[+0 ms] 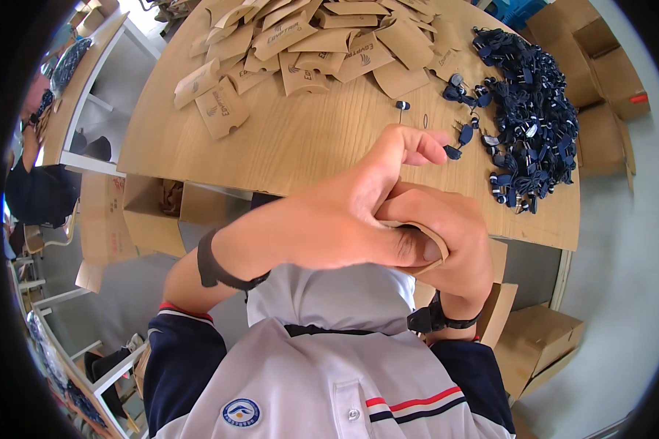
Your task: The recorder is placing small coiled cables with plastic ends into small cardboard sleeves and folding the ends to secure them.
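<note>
In front of my chest, my right hand point(454, 219) is wrapped round a small brown cardboard pillow box point(441, 245), with its end opening toward me. My left hand point(359, 194) reaches across from the left with its thumb at the mouth of the box, seemingly just inside. Its other fingers are apart from the thumb and partly bent, above my right hand. Much of the box is hidden by both hands, and its contents cannot be seen. Beyond the fingers, a few dark blue earphones point(465, 133) lie on the wooden table point(293, 146).
Many brown pillow boxes point(322, 44) are heaped at the table's far side. To the right lies a big pile of dark blue earphones point(531, 117) with coiled cables. Cardboard cartons point(542, 340) stand below right, with another open carton point(154, 212) below left.
</note>
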The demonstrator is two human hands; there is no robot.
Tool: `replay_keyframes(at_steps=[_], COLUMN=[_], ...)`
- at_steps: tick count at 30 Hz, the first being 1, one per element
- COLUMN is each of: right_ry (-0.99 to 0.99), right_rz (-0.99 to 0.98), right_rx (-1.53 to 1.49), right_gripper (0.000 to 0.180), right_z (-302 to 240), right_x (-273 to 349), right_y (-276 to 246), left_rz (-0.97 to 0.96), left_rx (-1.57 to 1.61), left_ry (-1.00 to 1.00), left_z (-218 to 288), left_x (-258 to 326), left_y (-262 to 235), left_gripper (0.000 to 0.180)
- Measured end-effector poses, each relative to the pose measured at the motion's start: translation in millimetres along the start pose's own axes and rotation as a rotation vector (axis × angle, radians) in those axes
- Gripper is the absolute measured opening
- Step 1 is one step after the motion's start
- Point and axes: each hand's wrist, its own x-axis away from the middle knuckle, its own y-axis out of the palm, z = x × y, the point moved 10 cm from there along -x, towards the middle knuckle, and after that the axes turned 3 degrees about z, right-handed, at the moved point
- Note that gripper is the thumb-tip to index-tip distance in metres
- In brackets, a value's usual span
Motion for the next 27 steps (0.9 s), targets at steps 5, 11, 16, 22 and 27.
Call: replay_keyframes(at_steps=[5,11,16,22,27], right_ry=[0.267,0.257,0.359,0.259,0.245], right_rz=[0.125,0.305,0.569,0.569,0.315], right_rx=[-0.665,-0.782,-0.683,-0.278,-0.115], right_gripper=[0.039,0.045,0.053,0.045,0.011], right_z=[32.7,39.0,47.5,57.6,28.2], right_x=[4.5,4.8,33.8,44.1,16.4], right_y=[3.6,6.6,-0.3,-48.3,-47.7], left_rz=[0.355,0.448,0.399,0.166,-0.129], left_rx=[-0.807,-1.447,-1.497,-1.32,-0.834], left_ry=[0.924,1.045,1.109,1.078,0.589], left_z=[81.5,66.5,59.0,57.7,51.8], left_x=[32.3,41.4,43.6,50.6,42.7], left_y=[-14.1,25.1,39.0,38.1,5.0], left_gripper=[0.068,0.048,0.02,0.036,0.055])
